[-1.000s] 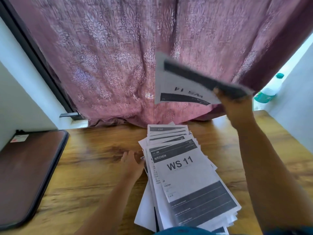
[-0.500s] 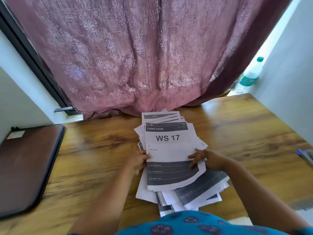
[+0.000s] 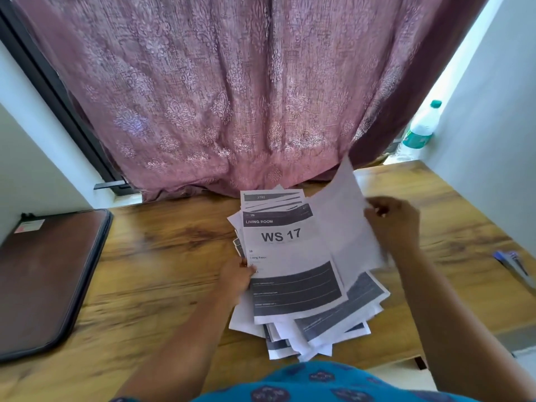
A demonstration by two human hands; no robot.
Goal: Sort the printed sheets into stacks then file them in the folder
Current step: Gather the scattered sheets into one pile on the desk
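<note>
Wooden table (image 3: 162,256), curtain (image 3: 232,97) draped over far edge, white walls close on both flanks. Bare wood left of centre and far right. Brown folder (image 3: 49,274) at left edge, well apart from papers. Pens (image 3: 510,262) near right edge; bottle (image 3: 420,129) beyond far right corner.

Loose pile of printed sheets (image 3: 293,274) mid-table, fanned untidily, "WS 17" uppermost. Left hand (image 3: 236,278) at pile's left edge, thumb on top page, fingers hidden underneath. Right hand (image 3: 391,224) pinching lifted sheet (image 3: 342,224), blank side up, tilted off pile's right side.
</note>
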